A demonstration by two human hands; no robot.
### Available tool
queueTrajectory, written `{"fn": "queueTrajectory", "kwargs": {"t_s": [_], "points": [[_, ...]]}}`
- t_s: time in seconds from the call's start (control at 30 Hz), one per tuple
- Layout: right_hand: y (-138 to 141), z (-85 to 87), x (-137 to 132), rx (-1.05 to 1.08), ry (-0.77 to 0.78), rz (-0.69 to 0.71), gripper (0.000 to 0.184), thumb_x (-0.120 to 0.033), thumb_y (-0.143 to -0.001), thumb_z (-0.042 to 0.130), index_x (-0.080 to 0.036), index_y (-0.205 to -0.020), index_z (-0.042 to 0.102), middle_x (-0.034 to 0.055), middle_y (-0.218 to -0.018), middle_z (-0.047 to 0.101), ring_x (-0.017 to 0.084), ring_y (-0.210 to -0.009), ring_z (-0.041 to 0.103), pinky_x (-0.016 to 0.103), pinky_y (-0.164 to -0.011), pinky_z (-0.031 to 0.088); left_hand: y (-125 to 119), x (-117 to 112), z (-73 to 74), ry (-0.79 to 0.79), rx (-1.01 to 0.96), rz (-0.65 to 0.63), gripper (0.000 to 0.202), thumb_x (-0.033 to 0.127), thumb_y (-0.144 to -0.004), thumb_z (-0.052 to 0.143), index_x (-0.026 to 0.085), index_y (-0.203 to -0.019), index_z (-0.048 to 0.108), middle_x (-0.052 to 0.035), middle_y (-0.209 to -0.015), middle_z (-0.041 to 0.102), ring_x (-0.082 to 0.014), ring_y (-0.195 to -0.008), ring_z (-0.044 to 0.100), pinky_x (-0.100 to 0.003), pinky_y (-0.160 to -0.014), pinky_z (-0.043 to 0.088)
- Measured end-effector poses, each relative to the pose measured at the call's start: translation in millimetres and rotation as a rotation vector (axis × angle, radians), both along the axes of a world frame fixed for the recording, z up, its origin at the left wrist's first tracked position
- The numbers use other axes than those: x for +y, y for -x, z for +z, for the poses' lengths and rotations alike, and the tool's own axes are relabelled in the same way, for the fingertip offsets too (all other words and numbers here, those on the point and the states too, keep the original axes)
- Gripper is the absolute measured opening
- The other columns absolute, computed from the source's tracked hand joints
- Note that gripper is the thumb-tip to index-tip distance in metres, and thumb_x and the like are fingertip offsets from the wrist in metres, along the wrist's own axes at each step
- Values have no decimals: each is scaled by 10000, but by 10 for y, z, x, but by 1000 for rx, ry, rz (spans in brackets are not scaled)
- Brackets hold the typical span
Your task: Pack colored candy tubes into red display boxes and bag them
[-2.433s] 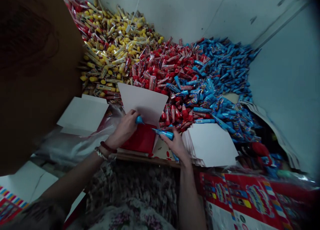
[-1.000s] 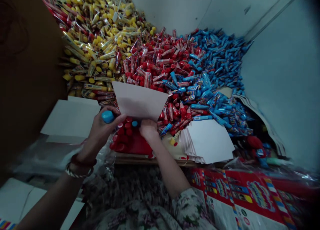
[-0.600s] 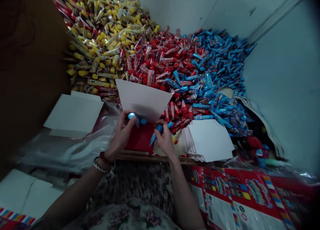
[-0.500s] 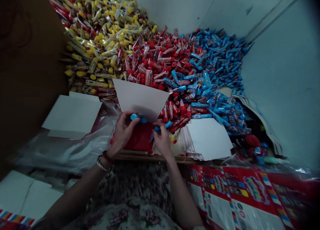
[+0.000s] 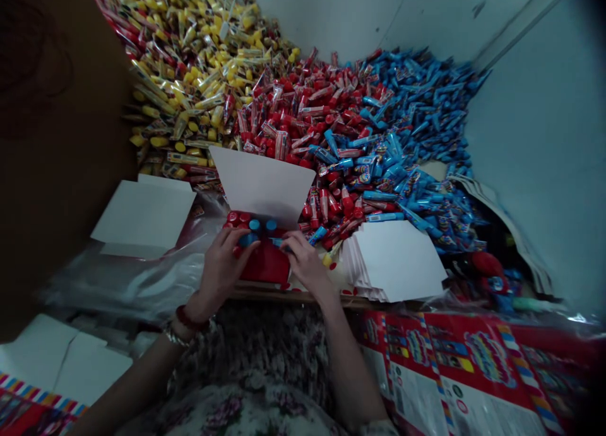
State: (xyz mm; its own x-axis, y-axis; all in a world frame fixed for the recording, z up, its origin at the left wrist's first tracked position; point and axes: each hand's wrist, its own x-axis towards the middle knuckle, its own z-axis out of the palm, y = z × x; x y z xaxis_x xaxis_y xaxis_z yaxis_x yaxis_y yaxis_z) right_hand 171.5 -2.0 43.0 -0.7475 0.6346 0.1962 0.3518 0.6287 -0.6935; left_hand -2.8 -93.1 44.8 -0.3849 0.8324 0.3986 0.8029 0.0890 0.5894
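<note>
A red cardboard box (image 5: 267, 265) with its white flap (image 5: 265, 180) raised stands in front of me. Red-capped tubes (image 5: 239, 217) stand upright at its left end, beside several blue-capped ones (image 5: 271, 226). My left hand (image 5: 223, 262) is closed, thumb and fingers around a blue-capped tube (image 5: 249, 239) at the box's left side. At the right, my right hand (image 5: 303, 259) pinches a blue tube (image 5: 278, 241) over the box; the fingers partly cover it.
Heaped behind the box are yellow tubes (image 5: 203, 76), red tubes (image 5: 303, 114) and blue tubes (image 5: 426, 108). A white carton (image 5: 142, 215) lies left on clear plastic, and stacked white cartons (image 5: 400, 259) lie right. Printed red packaging (image 5: 454, 360) is at the lower right.
My left hand has moved down at the box's left side, uncovering red and blue caps. My right hand has shifted left over the box with the blue tube.
</note>
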Motion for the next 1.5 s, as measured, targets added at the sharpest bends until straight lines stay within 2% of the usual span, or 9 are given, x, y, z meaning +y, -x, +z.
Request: {"fn": "queueTrajectory", "kwargs": {"t_s": [0.13,0.23,0.43,0.6,0.8,0.9,1.07,1.23,1.5], "points": [[221,-136,102,-155,-35,49,371,39,-805,342,-176,-987,583,62,-1086,554,153,-1001,541,275,-903,429,0,81,-236,103,206,-16,224,318,-901,514,171,-1043,606,-89,-986,634,-228,-951,584,-358,-830,448],[299,-117,144,-255,-54,73,366,42,-802,361,-182,-984,586,43,-1048,567,144,-934,561,247,-836,435,22,102,-291,113,301,-31,229,290,-916,475,178,-1059,616,-92,-981,643,-224,-917,584,-353,-802,437],[485,-19,162,-420,-155,145,349,34,-801,395,-195,-992,576,36,-1097,572,154,-866,603,259,-755,464,60,134,-162,293,394,-102,197,232,-888,485,158,-995,632,-117,-998,646,-270,-924,567,-388,-792,417],[541,-119,72,-474,-285,85,413,-1,-847,352,-209,-1151,538,58,-1167,579,194,-955,585,295,-739,514,52,209,-43,366,448,-116,170,203,-884,466,154,-941,618,-118,-960,647,-290,-947,558,-405,-813,400],[371,-449,-133,-292,-350,-26,566,-38,-878,326,-223,-1413,335,93,-1514,267,208,-1213,469,342,-885,514,-25,240,19,439,529,-122,220,154,-881,418,95,-951,618,-165,-991,640,-312,-989,556,-426,-875,388],[282,-561,-228,-91,-386,-135,470,-75,-907,346,-207,-1346,451,96,-1450,383,187,-1240,462,314,-978,462,-18,261,81,502,523,-124,230,188,-884,427,88,-948,625,-183,-990,640,-322,-994,563,-430,-857,393],[28,-677,-453,188,-312,-298,390,-69,-889,368,-203,-1170,603,75,-1202,592,155,-1100,569,260,-951,477,57,289,208,593,502,-147,246,255,-886,484,75,-962,633,-181,-1006,649,-334,-1020,566,-423,-843,395],[-347,-784,-723,315,-212,-408,389,-77,-874,347,-216,-1076,649,69,-1033,637,149,-994,604,273,-889,502,-27,280,241,608,561,-168,255,261,-901,476,52,-935,619,-193,-990,641,-321,-997,571,-406,-854,391],[-935,-1012,-1317,420,-153,-574,318,-72,-844,382,-200,-941,657,60,-911,636,151,-915,605,272,-858,485,-165,227,113,623,642,-151,268,283,-883,501,47,-895,628,-203,-932,648,-309,-933,599,-410,-854,409]]}}
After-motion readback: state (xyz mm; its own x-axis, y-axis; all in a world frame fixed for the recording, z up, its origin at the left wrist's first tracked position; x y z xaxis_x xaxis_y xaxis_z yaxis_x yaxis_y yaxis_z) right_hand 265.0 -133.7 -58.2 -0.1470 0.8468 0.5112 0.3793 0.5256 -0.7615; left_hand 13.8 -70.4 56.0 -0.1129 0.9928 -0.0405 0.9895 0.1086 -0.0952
